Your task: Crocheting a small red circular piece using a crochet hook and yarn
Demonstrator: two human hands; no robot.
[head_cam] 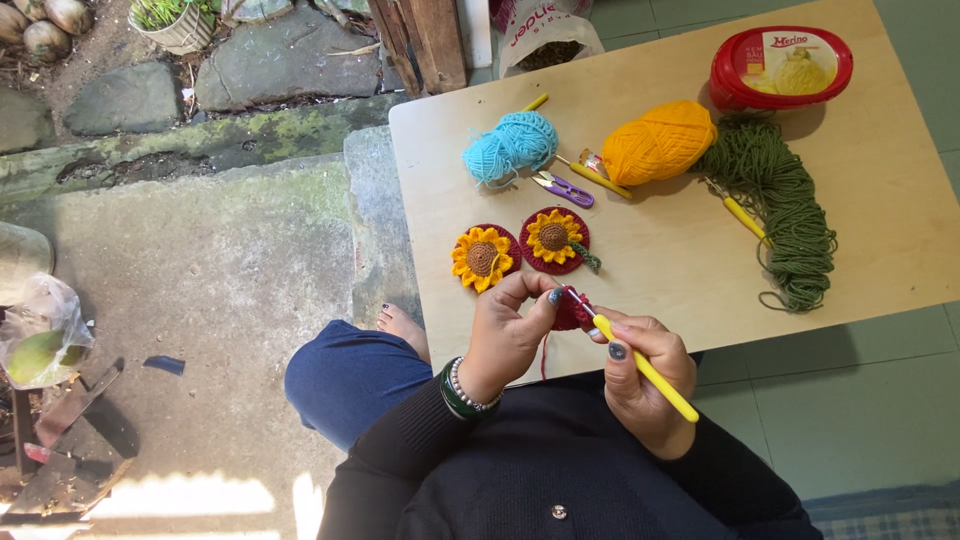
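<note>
While L hand (508,335) pinches a small dark-red crochet piece (571,312) at table (900,200) edge, R hand (645,375) is closed on 1 yellow hook (645,368). Beyond, L to R: 2 sunflower coasters (483,257), 3 yarns: blue (510,146), orange (657,142), green (780,200); 1 red tub (781,66).

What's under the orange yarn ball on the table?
A yellow-handled hook runs under the orange yarn ball, handle showing at its left; its far end is covered. Elsewhere the ball hides the table.

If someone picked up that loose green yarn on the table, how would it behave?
The green yarn lies in a loose, uneven hank, so it would probably flop, sag and trail strands. It looks light for its bulk, and unlikely to roll, unlike the rounder orange ball beside it.
</note>
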